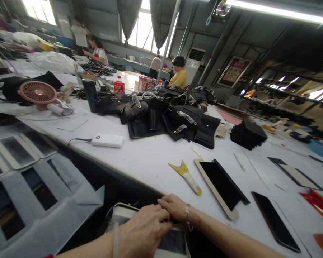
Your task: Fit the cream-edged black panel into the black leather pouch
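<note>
Pale-trimmed dark piece (pixel 125 212), one: lower centre of the frame, just in front of the near edge of the white worktop (pixel 148 161), partly covered by the hands. Left hand (pixel 149 228), clear band at wrist: laid over the piece, fingers curled; right hand (pixel 174 207), metal bracelet: touching the left at the fingertips. Grip of both: fingers bent and close together; whether either is clamped on the piece cannot be told, the undersides being hidden. Handling, as judged: best worked with one hand steadying the body and the other pressing along the trim in short, even stretches, keeping the edge flat and uncreased. Also listed: yellow-and-white tool (pixel 188 177), right of centre; cream-edged black panel (pixel 218 184), beside it; phone (pixel 276 222), lower right; black bags (pixel 183 116), heaped upper centre.
</note>
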Motion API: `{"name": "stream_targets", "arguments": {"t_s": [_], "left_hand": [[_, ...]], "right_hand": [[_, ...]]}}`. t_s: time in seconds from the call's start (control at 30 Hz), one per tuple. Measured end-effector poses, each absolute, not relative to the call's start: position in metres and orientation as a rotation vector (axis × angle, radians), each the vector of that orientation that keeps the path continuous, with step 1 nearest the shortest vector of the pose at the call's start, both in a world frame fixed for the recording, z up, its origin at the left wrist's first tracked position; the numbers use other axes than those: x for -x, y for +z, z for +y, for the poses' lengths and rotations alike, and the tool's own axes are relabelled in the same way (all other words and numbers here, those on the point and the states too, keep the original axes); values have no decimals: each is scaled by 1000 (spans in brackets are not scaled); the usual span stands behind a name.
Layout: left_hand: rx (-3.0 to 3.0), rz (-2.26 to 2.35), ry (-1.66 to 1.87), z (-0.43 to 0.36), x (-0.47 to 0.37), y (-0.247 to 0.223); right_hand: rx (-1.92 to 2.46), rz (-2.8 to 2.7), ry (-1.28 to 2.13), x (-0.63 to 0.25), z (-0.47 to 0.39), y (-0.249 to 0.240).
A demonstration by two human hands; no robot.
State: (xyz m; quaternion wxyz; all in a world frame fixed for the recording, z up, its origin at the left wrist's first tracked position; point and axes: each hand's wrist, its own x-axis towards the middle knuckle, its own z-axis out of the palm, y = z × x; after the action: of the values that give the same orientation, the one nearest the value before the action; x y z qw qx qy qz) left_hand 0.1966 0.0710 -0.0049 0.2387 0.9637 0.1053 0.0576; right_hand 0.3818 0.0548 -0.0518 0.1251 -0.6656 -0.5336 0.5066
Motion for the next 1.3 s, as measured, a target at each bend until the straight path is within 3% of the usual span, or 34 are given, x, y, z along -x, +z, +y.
{"name": "stream_targets", "arguments": {"t_s": [0.3,0.87,1.17,1.3], "left_hand": [[-2699,258,44,72,-198,2],[-2775,228,77,66,-201,-16],[-2174,536,95,108,-179,3],[-1969,746,15,154,-152,-16]], "right_hand": [[1565,-1435,1778,-425,14,-17],[1623,-1770,1471,-407,-3,-7],[1841,-1745,1464,-389,27,-31],[1886,-1763,1515,-372,51,-40]]}}
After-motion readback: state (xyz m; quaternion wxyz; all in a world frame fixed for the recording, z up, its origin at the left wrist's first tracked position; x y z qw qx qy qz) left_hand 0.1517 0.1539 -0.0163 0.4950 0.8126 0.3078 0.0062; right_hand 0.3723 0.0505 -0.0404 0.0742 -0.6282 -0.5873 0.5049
